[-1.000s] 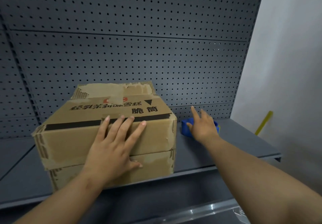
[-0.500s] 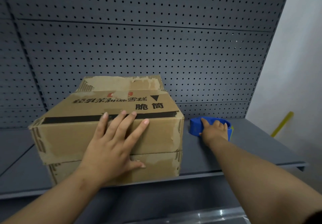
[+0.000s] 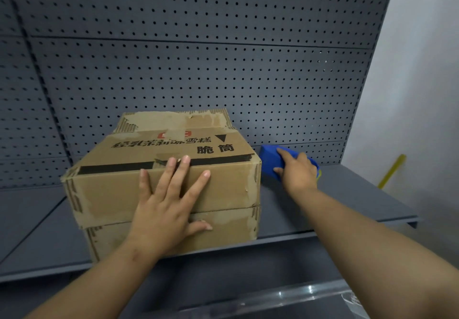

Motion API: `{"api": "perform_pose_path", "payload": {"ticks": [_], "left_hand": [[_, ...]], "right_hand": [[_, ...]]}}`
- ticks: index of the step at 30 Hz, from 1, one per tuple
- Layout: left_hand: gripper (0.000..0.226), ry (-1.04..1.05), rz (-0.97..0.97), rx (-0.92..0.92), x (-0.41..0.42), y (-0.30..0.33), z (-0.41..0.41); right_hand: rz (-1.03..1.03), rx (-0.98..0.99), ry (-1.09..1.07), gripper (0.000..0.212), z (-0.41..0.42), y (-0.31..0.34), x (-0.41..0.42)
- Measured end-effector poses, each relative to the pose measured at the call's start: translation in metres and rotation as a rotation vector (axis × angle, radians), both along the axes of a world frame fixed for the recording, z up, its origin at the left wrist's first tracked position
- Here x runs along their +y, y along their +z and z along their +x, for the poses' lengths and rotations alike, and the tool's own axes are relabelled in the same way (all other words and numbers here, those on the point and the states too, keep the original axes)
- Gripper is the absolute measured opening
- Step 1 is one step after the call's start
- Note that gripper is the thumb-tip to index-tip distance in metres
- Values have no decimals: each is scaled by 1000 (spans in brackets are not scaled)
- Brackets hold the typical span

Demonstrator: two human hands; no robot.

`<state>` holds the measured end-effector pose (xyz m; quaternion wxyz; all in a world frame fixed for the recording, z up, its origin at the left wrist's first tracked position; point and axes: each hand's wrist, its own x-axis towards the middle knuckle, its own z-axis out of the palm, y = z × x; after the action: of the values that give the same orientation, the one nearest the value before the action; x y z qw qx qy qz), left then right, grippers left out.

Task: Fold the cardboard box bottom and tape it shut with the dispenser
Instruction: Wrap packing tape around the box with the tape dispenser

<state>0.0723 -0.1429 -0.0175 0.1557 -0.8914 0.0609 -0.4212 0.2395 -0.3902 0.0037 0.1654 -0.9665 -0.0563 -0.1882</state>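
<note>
Cardboard box [image 3: 164, 177] sits on the grey shelf [image 3: 335, 209], just left of the blue tape dispenser [image 3: 269, 161]. Left hand [image 3: 166, 209] is flat, fingers spread, pressing the front flaps; grips nothing. Right hand [image 3: 296, 172] wraps over the dispenser, fingers curled on it, apparently closed. Risks: flaps look worn and torn at the edges, so they may spring apart if left-hand pressure eases. Dispenser grip looks shallow, from above; could slip on the lift. Pegboard [image 3: 223, 57] behind limits swing room.

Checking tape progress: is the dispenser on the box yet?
No, the blue dispenser is beside the box, in the right hand.
</note>
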Motion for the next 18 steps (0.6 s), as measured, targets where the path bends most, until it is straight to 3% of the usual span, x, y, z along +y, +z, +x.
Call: {"api": "perform_pose_path", "payload": {"ticks": [11,18], "left_hand": [[113,64,-110,67,-5,5,-9],[113,64,-128,79,-7,8,-15]], "right_hand": [[243,-313,152,54,-104,94,37],[301,-365,279,54,-181,103,60]]}}
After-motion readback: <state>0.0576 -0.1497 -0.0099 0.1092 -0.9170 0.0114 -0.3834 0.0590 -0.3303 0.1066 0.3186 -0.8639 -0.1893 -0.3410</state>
